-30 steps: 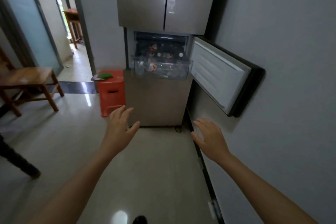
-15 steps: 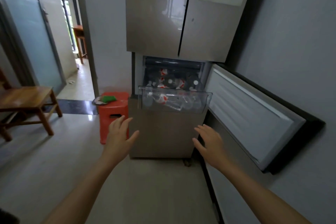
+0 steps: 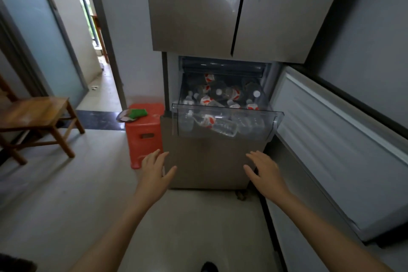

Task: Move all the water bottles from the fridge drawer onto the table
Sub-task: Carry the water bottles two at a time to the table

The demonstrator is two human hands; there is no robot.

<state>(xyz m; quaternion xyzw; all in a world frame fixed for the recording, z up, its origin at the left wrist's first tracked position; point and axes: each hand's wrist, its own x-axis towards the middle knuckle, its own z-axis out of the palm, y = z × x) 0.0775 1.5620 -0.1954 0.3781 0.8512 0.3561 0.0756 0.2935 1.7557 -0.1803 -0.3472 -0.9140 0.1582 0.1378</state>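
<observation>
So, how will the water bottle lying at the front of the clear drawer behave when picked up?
The water bottle lies on its side, so it would probably roll if pushed. Its clear plastic body likely yields under a grip. Neighbouring bottles may shift.

Both bare arms reached forward from the lower edge of the view. The left forearm (image 3: 123,223) angled up and to the right, and the right forearm (image 3: 320,223) angled up and to the left. The left grip (image 3: 155,172) was held palm down, its fingers straight and close together and its thumb spread out to the right. The right grip (image 3: 265,172) mirrored it, with fingers loosely extended and the thumb spread to the left. The two were level with each other and well apart. Neither held or touched anything.
</observation>
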